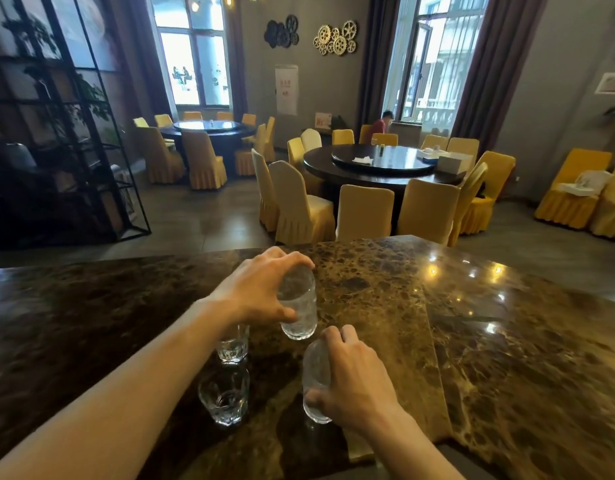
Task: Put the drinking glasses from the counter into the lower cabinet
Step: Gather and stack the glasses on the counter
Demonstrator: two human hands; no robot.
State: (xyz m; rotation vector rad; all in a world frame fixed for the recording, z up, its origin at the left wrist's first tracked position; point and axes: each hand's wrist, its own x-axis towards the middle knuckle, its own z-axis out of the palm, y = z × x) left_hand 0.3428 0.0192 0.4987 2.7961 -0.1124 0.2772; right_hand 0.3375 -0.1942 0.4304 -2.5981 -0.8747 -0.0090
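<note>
Several clear drinking glasses are over a brown marble counter (385, 306). My left hand (261, 289) grips a textured glass (299, 306) from above by its rim, near the counter's middle. My right hand (351, 379) is closed over the top of a second glass (314, 382), closer to me. Two more glasses stand free on the counter: one (232, 346) partly hidden under my left wrist, and one (224, 396) nearer the front edge. The lower cabinet is out of view.
Beyond the counter lies a dining room with round dark tables (378, 164) and yellow-covered chairs (299, 206). A black metal shelf (67, 150) stands at the left. A person (380, 126) sits by the far window. The counter's right part carries nothing.
</note>
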